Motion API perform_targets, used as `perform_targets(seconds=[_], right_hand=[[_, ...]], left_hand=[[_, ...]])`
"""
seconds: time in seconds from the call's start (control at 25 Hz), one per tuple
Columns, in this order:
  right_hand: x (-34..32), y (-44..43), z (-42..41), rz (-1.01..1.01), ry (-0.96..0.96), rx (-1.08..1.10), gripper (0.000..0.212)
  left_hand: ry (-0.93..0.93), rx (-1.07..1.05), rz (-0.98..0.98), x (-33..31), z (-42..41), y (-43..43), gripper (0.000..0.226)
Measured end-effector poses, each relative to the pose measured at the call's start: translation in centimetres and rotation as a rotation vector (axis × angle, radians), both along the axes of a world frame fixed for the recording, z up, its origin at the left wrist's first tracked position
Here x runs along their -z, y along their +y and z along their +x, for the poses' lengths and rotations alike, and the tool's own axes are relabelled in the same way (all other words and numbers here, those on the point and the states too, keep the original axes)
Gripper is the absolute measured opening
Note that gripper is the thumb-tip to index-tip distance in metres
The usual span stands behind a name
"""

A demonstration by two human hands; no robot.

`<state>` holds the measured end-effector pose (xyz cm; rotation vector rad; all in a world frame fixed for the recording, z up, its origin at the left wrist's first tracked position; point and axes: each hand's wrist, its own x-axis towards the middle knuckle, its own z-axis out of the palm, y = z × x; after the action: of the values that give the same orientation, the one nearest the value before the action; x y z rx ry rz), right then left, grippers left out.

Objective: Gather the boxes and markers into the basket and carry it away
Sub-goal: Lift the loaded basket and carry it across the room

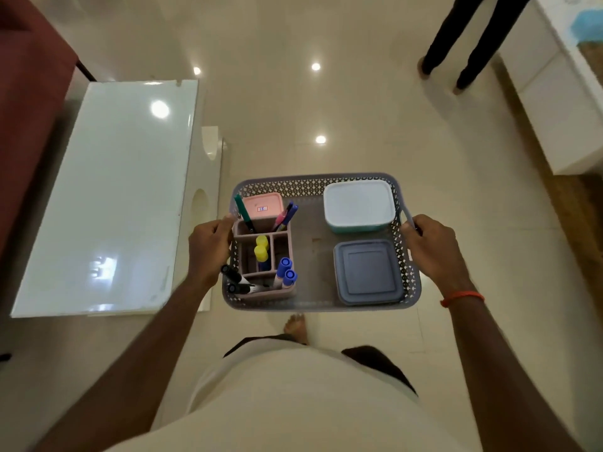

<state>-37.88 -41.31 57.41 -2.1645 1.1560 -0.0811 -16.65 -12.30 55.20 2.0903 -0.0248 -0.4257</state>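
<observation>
I hold a grey perforated basket (313, 185) in the air above the floor, level in front of me. My left hand (208, 247) grips its left handle and my right hand (432, 247) grips its right handle. Inside on the left stands a pink organiser (280, 290) with several markers (285, 270) in its compartments, and a pink box (262, 205) lies behind it. On the right sit a white-lidded teal box (359, 205) at the back and a grey-blue box (368, 272) at the front.
A glass-topped white table (107, 197) stands to my left, with a dark red sofa (29, 83) beyond it. Another person's legs (463, 40) stand ahead at the right. A white cabinet (554, 93) lines the right side. Glossy tiled floor (359, 109) lies ahead.
</observation>
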Motion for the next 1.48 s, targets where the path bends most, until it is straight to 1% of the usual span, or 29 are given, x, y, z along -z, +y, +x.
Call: perform_targets(seconds=[0.12,0.24,0.52,0.72,0.96,1.16,1.24,1.36,1.48], right_hand=[[-0.2,-3.3,3.5,0.030,-0.006,-0.109,0.024],[-0.4,-6.5,7.0,0.015,-0.009,-0.212,0.022],[-0.1,-14.6,15.2,0.039,-0.012,-0.486,0.024],[0.8,-17.7,20.9,0.007,-0.011,-0.681,0.028],[1.1,-17.7,27.8,0.030,0.003,-0.889,0.027],[0.8,-14.9,33.9,0.033,0.022,-1.036,0.033],[1.1,-13.7,36.0,0.029,0.033,-1.076,0.028],[1.8,-11.8,39.2,-0.008,0.047,-1.194,0.012],[2.2,-9.8,41.8,-0.006,0.089,-1.260,0.022]], left_hand=[[0.013,-0.087,-0.017,0.0,1.0,-0.8,0.051],[0.023,-0.179,0.007,0.1,1.2,-2.2,0.051],[0.027,-0.455,-0.017,0.2,0.8,-7.5,0.052],[0.027,-0.632,0.027,0.5,0.1,-10.5,0.052],[0.015,-0.823,0.067,-0.4,-0.8,-11.4,0.053],[0.040,-0.956,0.047,1.3,-0.1,-10.5,0.050],[0.052,-0.986,0.037,2.1,0.6,-9.7,0.051],[0.084,-1.029,0.030,3.4,2.0,-8.4,0.056],[0.103,-1.049,0.013,4.6,3.3,-6.6,0.057]])
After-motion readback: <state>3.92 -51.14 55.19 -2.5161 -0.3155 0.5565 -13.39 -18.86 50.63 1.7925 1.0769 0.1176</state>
